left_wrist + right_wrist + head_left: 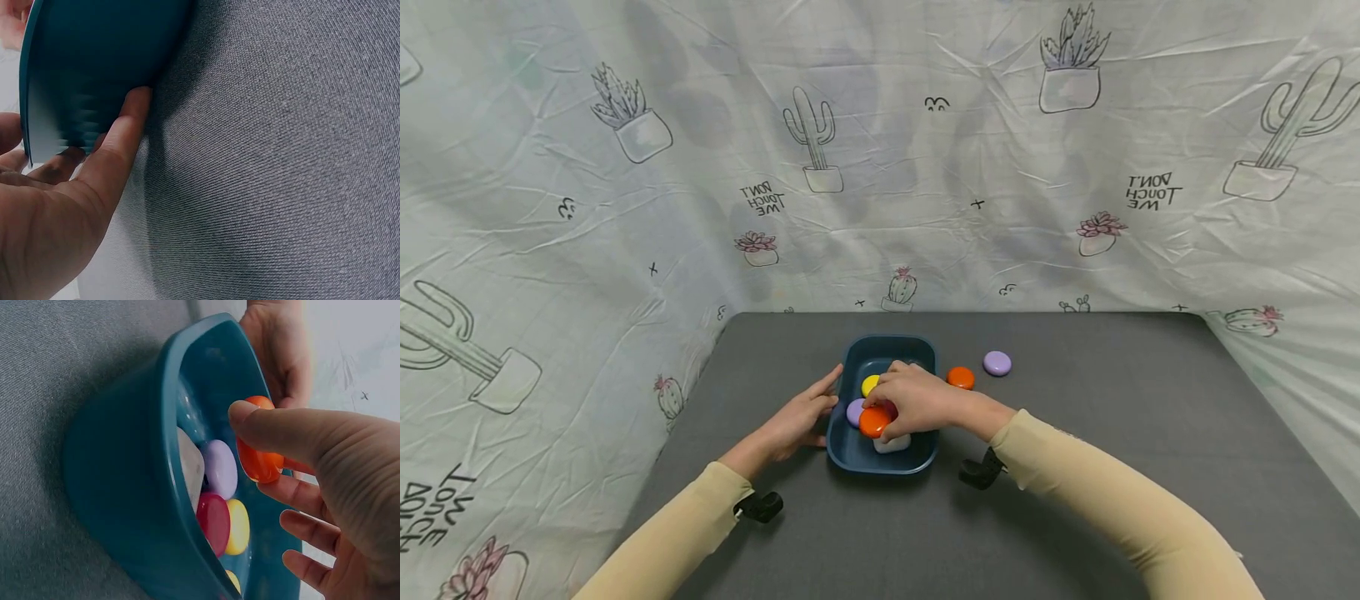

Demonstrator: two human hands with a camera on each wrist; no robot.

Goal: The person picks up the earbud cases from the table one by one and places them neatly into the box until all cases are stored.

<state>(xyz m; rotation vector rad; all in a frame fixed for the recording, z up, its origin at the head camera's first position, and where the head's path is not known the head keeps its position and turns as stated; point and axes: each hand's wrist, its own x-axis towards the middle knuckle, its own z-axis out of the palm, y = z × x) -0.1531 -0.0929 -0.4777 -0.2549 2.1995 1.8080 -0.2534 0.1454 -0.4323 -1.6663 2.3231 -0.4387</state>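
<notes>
A dark teal plastic bin stands on the table. My right hand is over it, pinching a glossy orange disc between thumb and fingers. Below that disc, inside the bin, lie a lilac disc, a dark red disc, a yellow disc and a whitish piece whose kind I cannot tell. Along the bin's left side, my left hand touches the outer wall with extended fingers. In the left wrist view, a finger lies along the wall near its base.
Just right of the bin, another orange disc lies on the dark grey table. Farther right sits a second lilac disc. A cactus-print cloth hangs behind the table and at its sides.
</notes>
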